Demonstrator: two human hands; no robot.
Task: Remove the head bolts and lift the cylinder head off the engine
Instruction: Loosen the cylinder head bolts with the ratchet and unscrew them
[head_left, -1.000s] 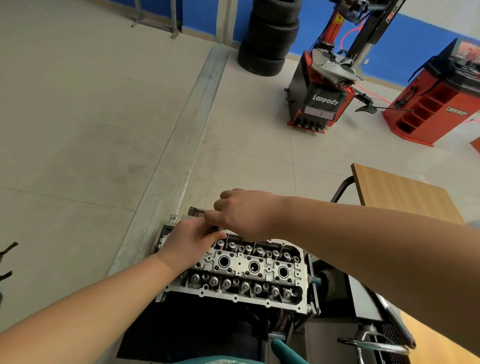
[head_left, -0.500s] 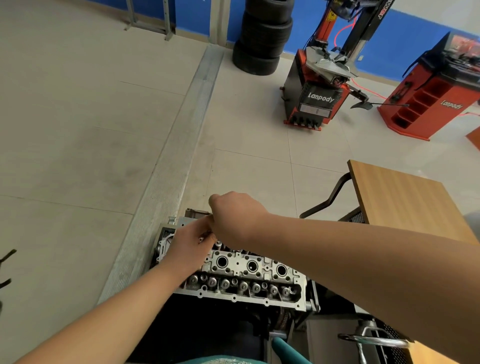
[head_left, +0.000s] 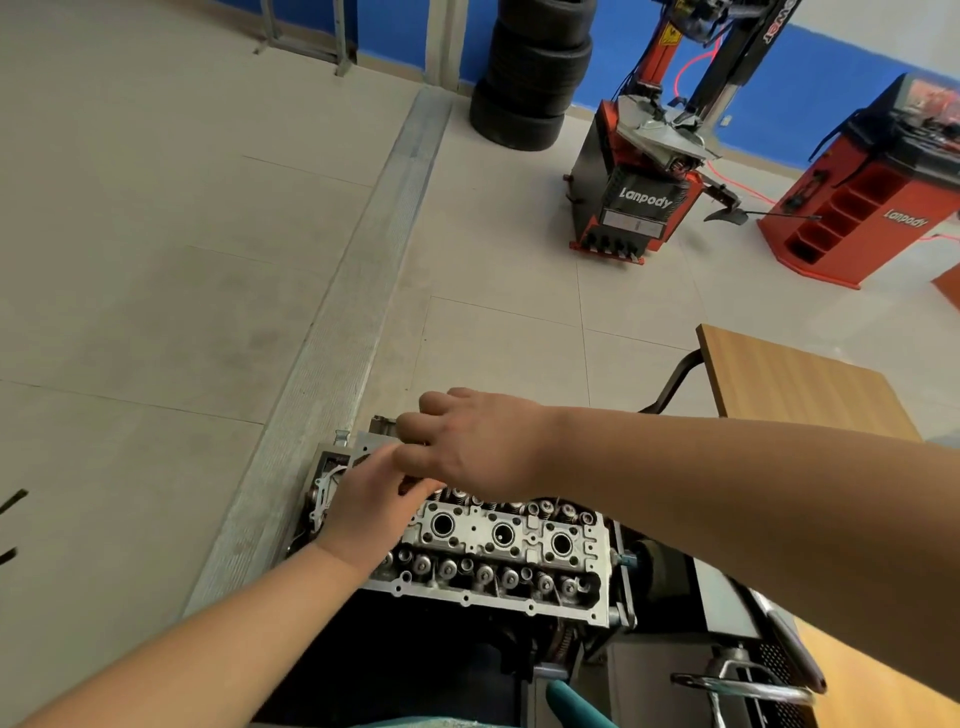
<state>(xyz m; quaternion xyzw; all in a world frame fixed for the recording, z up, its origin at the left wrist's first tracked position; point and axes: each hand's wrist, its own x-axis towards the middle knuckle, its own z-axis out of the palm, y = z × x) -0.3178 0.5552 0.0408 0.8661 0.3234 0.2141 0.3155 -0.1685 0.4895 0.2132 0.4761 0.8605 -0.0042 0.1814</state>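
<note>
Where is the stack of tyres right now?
The stack of tyres stands at the top centre of the head view, against the blue wall, left of the red tyre machine.

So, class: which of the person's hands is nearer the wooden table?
Right. The right hand hovers over the cylinder head's far edge, toward the wooden table; the left hand lies farther away.
</note>
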